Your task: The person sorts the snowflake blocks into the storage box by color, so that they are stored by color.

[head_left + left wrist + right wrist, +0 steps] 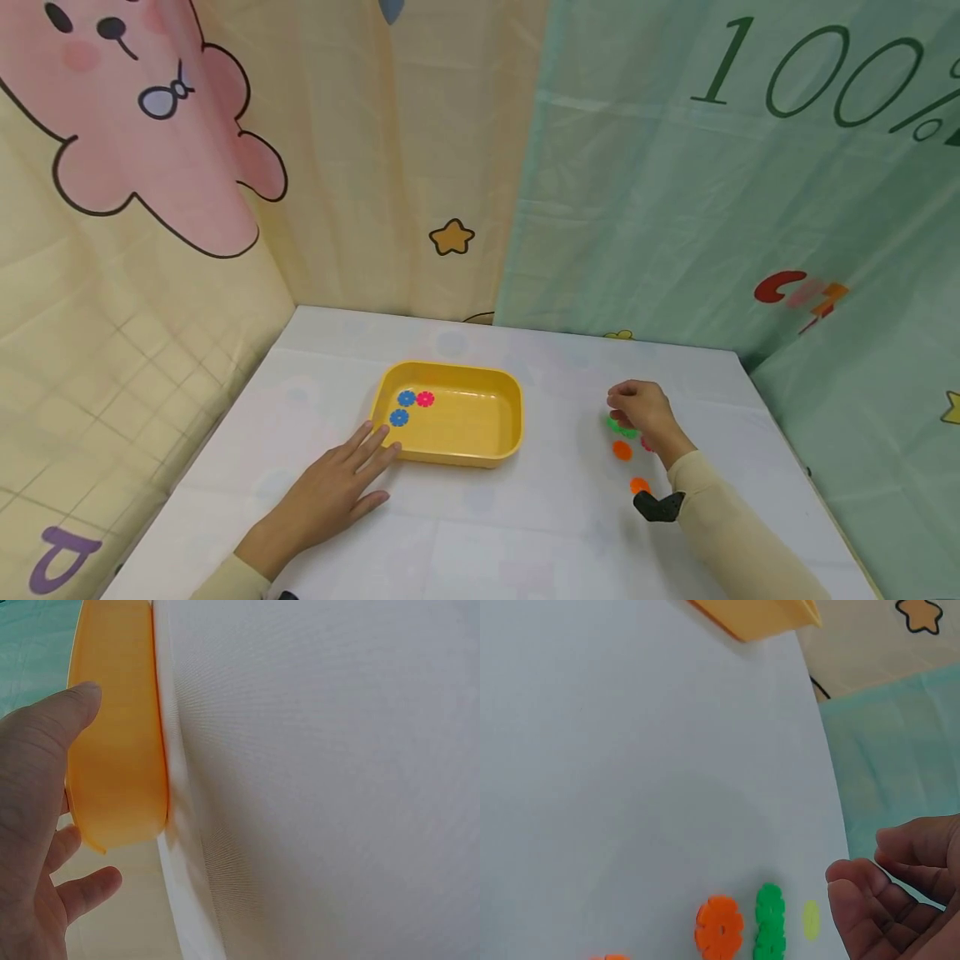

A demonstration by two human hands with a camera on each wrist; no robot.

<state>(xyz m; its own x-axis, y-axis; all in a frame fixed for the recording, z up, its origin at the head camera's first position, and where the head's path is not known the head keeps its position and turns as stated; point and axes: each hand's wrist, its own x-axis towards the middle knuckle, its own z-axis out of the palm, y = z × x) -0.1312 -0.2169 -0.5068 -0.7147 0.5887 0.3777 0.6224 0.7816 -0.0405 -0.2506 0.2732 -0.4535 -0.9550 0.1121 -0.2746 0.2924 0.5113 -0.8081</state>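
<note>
My left hand (333, 492) lies at the near left corner of a yellow tray (457, 459), its fingers spread and fingertips at the rim. In the left wrist view the thumb (79, 705) is against the tray's outer wall (124, 772). My right hand (647, 410) hovers over flower-shaped plastic discs on the right, fingers loosely bent. A gap shows between thumb and fingertips in the right wrist view, and nothing is seen in it. Below are green discs (769, 919), an orange disc (719, 928) and a yellow-green disc (811, 919). A pink disc (647, 445) is partly hidden by the hand.
Inside the tray, two blue discs (399, 417) and a pink disc (425, 399) sit at the left end. Another orange disc (639, 485) lies near the right sleeve. Printed curtains (420, 167) hang behind and beside the white table (480, 533).
</note>
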